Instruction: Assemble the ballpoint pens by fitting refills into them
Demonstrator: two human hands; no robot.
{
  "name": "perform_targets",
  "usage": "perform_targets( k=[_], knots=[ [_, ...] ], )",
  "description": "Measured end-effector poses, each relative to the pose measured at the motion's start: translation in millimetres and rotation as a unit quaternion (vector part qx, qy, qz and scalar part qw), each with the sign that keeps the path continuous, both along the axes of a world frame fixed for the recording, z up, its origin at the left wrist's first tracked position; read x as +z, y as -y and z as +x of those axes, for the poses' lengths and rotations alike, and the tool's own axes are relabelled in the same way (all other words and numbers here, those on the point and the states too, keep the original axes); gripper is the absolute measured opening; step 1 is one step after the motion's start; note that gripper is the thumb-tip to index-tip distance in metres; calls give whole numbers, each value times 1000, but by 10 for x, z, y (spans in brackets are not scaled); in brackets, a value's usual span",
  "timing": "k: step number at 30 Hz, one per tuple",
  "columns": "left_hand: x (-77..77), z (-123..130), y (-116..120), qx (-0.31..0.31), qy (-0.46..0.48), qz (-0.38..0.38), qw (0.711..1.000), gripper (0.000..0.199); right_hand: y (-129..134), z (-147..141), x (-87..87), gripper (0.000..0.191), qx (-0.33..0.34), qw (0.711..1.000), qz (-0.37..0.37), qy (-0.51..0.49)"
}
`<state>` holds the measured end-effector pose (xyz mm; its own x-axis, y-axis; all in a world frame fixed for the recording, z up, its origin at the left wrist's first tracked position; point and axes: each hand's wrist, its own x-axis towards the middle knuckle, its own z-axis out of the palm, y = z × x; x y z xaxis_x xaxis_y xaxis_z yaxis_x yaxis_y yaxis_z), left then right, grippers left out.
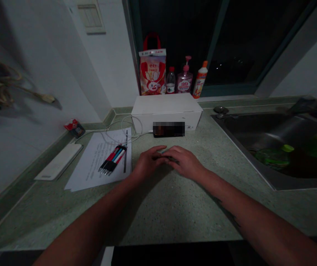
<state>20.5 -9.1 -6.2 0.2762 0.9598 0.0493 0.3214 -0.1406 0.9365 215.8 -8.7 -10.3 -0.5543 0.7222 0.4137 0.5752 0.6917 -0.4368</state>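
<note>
My left hand (149,160) and my right hand (186,161) meet over the green speckled countertop (169,210), their fingertips touching or nearly so. The fingers of both are bent inward and closed. A small dark, thin thing seems to lie between them, mostly hidden by the fingers; its kind cannot be made out. Just beyond the hands, a phone (177,130) leans on its long side against a white box (166,105), its screen partly blurred out. Left of my left hand, several pens (114,158) in red, blue, white and black lie bundled on printed sheets of paper (90,157).
A white cable (109,130) runs from the phone leftward. A flat white device (60,161) and a small red packet (72,125) lie along the left wall. Behind the box stand a red bag (153,72) and several bottles (184,81). At right is a metal sink (261,173).
</note>
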Motion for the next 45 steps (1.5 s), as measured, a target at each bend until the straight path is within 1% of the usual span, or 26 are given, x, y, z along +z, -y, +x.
perform_targets(
  k=[3, 5, 8, 11, 13, 17, 19, 22, 25, 28, 32, 34, 38, 45],
  knots=[
    [-9, 5, 1, -2, 8, -10, 1000, 47, -14, 11, -14, 15, -7, 1000, 2, -12],
    [-18, -4, -10, 3, -1, 6, 1000, 43, -26, 26, -4, 12, -15, 1000, 4, -12],
    [-20, -23, -29, 34, -40, 53, 997, 28, -52, 53, 15, 11, -57, 998, 0, -23],
    [3, -41, -43, 69, -85, 69, 992, 15, -81, 69, 11, 16, -104, 993, -7, -46],
    [21, -51, -44, 78, -98, 74, 989, 15, -93, 70, -4, 17, -116, 991, -13, -58],
    [27, -62, -38, 78, -103, 95, 987, 19, -102, 62, -40, 20, -128, 988, -27, -78],
    [13, -60, -35, 76, -105, 104, 986, 19, -108, 60, -56, 22, -127, 987, -40, -91],
    [-12, -48, -30, 73, -107, 120, 984, 17, -119, 56, -75, 26, -114, 985, -78, -100],
    [-23, -40, -23, 63, -110, 122, 984, 16, -125, 49, -83, 24, -109, 983, -101, -110],
    [-16, -40, -17, 63, -107, 115, 986, 16, -124, 38, -87, 16, -105, 981, -96, -130],
    [2, -38, -23, 78, -101, 97, 987, 16, -121, 26, -100, 5, -99, 982, -81, -140],
    [3, -35, -30, 83, -102, 88, 987, 16, -118, 22, -111, 2, -100, 981, -76, -145],
    [-14, -37, -42, 89, -97, 97, 987, 18, -111, 14, -130, 4, -94, 978, -82, -166],
    [-8, -60, -41, 67, -133, 127, 981, 20, -115, 1, -164, 10, -88, 975, -102, -178]
  ],
)
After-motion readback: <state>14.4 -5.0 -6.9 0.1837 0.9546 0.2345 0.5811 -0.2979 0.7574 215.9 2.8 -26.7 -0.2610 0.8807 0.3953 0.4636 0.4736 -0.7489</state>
